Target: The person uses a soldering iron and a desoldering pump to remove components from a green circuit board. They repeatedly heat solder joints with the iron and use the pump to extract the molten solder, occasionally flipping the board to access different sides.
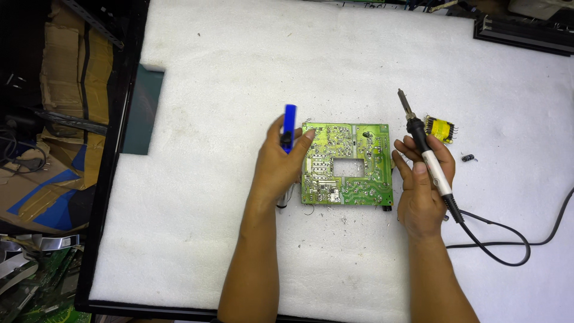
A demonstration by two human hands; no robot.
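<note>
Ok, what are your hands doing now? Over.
Left hand holds blue tool, touching board edge. Right hand holds soldering iron, tip off the board. Yellow part lies beside it on white mat.

Green circuit board point(347, 164) flat, solder side up, on white foam.

Two bare forearms enter from the bottom edge, no sleeves visible as far as the frame shows. Left hand point(276, 170) and right hand point(421, 190) both uncovered: no gloves. No rings, watch, bracelet or wrist strap seen on either. Fingernails short, unpainted as far as can be told. Elbows and upper arms lie out of frame.
</note>
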